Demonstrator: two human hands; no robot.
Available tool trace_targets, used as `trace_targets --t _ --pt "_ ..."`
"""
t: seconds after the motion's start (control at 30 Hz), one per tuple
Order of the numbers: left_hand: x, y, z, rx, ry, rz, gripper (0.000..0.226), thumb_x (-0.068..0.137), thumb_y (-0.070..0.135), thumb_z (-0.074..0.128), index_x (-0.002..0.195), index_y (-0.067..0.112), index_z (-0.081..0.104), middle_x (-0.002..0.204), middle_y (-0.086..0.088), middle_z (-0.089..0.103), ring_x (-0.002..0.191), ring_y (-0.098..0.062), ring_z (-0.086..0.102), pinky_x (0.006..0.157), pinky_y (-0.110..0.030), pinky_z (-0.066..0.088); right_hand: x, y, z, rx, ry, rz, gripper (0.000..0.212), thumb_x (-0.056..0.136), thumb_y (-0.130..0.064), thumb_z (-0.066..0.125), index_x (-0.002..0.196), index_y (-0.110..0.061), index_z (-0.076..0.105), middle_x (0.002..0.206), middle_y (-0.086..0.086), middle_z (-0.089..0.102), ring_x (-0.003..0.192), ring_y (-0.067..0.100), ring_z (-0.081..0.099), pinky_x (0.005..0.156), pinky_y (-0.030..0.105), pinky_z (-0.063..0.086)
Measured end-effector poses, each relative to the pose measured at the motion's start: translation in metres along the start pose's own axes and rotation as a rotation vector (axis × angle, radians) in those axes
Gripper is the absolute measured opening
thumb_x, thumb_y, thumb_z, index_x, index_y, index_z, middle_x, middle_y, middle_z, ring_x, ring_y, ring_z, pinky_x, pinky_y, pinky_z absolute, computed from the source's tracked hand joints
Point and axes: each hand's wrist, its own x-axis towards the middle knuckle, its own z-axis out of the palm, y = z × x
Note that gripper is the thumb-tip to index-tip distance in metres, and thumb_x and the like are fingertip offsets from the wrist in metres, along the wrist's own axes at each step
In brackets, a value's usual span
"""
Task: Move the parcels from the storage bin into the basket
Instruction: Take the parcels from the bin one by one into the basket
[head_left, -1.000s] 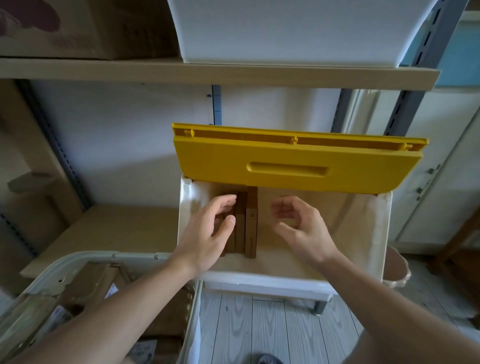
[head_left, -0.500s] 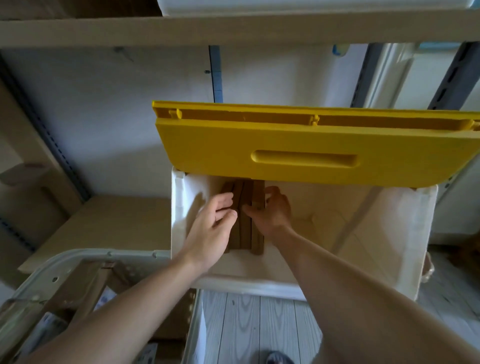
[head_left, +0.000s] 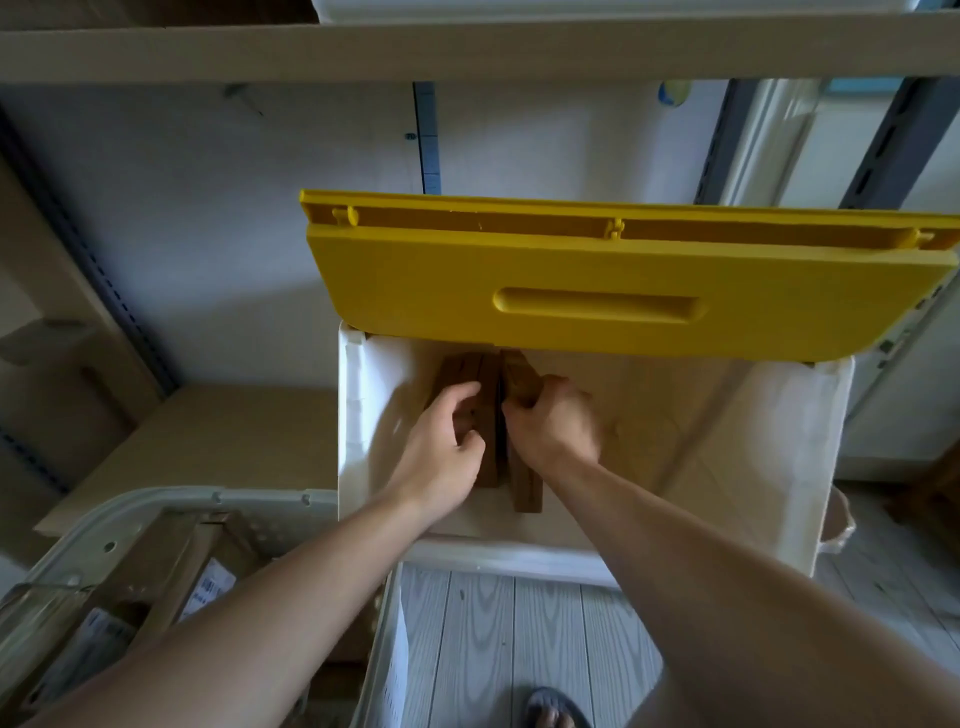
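Observation:
Several flat brown parcels (head_left: 488, 374) stand on edge inside the white storage bin (head_left: 779, 457), under its raised yellow lid (head_left: 597, 280). My left hand (head_left: 441, 447) is curled round the left parcels of the stack. My right hand (head_left: 556, 421) grips the rightmost parcel (head_left: 527, 488), which stands slightly apart from the others. At the lower left stands the pale basket (head_left: 156, 509), with several labelled cardboard parcels (head_left: 208, 582) lying in it.
A wooden shelf board (head_left: 208, 441) runs left of the bin, another shelf (head_left: 467, 47) overhead. Grey plank floor (head_left: 519, 639) shows below the bin. A sandalled foot (head_left: 550, 712) is at the bottom edge.
Both hands have reached deeper into the bin. The right hand went from hovering open to gripping the rightmost parcel; the left hand's fingers curled round the left parcels.

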Motion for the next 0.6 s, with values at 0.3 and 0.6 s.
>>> trace_targets --t 0.3,0.6 --pt "-0.006 0.014 0.044 0.188 -0.219 0.063 0.116 0.054 0.054 0.085 0.151 0.035 0.025 0.146 0.007 0.051 0.135 -0.008 0.049 0.110 -0.036 0.046 -0.050 0.001 -0.065 0.311 0.149 0.024 0.020 0.077 -0.040 0.071 0.076 -0.021 0.065 0.073 -0.005 0.067 0.069 0.014 0.063 0.058 0.026 0.048" --pt "-0.032 0.046 0.042 0.255 -0.107 0.146 0.042 0.081 0.010 0.063 0.121 0.017 0.053 0.104 0.001 0.066 0.098 -0.025 0.065 0.070 -0.029 0.047 -0.057 0.010 -0.088 0.512 0.019 0.099 0.030 0.082 -0.052 0.060 0.102 -0.031 0.056 0.098 -0.004 0.068 0.089 0.018 0.066 0.080 0.044 0.060"
